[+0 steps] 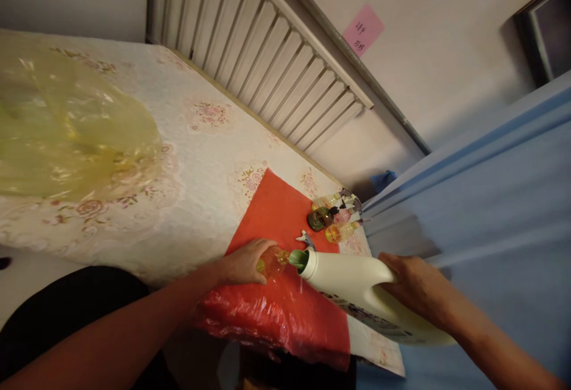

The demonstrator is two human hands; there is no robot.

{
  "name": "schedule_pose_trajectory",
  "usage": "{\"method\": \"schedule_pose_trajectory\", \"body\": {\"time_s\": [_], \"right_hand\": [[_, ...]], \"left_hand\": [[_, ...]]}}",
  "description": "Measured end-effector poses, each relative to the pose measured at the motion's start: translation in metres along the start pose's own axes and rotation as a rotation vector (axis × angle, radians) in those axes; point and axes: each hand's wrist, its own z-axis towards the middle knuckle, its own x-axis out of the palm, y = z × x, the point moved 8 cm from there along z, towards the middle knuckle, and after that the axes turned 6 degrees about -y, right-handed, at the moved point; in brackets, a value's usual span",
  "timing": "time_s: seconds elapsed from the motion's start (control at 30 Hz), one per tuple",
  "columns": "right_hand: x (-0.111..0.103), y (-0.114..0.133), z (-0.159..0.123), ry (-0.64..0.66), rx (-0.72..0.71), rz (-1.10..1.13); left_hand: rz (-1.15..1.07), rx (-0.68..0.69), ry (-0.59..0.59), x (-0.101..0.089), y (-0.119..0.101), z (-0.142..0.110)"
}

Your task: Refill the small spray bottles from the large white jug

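My left hand (248,264) is wrapped round a small clear bottle (273,261) with yellow-orange colouring, above a red plastic sheet (285,211). By its handle my right hand (413,286) grips a large pale-green jug (352,274), tilted so that its open mouth points at the small bottle's neck. The green pour spout (298,258) of the jug is right beside that neck; whether liquid is flowing I cannot tell. Just behind lies a loose spray-trigger top (306,239) on the red sheet.
Several small bottles, among them a dark green one (320,219) and a yellow one (339,232), stand at the far right of the flowered tablecloth (200,140). A yellow plastic bag (80,128) lies left. A radiator (259,51) runs behind; a blue curtain (491,211) hangs right.
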Motion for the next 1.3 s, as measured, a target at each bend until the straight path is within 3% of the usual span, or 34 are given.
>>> {"method": "schedule_pose_trajectory", "body": {"time_s": [1.3], "right_hand": [[-0.0009,-0.0002,0.0016,-0.003,0.007,-0.016]], "left_hand": [[0.015,0.004,-0.005,-0.0001,-0.0008,0.0004]]}}
